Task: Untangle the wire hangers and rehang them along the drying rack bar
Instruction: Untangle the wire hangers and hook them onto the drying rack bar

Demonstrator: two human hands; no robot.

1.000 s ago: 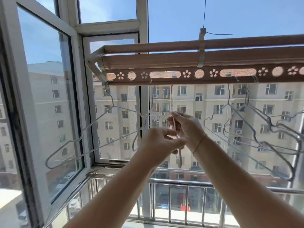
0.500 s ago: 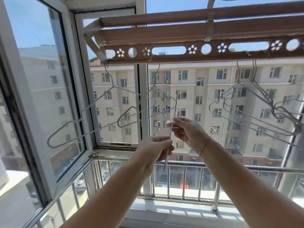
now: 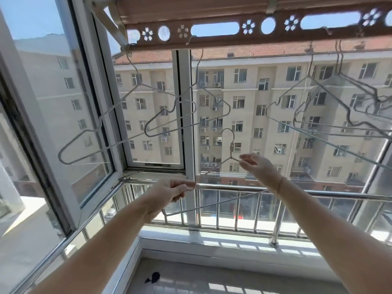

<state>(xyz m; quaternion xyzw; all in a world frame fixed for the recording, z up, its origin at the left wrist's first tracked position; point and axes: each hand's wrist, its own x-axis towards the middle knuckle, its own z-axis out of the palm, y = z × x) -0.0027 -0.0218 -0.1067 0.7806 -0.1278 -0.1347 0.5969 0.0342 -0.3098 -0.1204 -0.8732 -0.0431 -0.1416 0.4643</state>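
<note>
A brown drying rack bar (image 3: 282,40) with flower cut-outs runs across the top. Two wire hangers (image 3: 99,122) (image 3: 186,115) hang from its left part. A tangled bunch of hangers (image 3: 331,109) hangs at the right. I hold one loose wire hanger (image 3: 214,168) below the bar, its hook pointing up. My left hand (image 3: 171,190) grips its left shoulder wire. My right hand (image 3: 259,166) pinches the wire just right of the hook's neck, other fingers spread.
An open window sash (image 3: 63,124) swings out at the left. A steel railing (image 3: 233,209) runs along the balcony edge below the hands. A small dark object (image 3: 153,277) lies on the tiled floor. Apartment blocks stand beyond.
The view tilted down, so the bar sits higher in frame. My hands moved apart and the held hanger turned from edge-on to spread out, hook up, lower than before.
</note>
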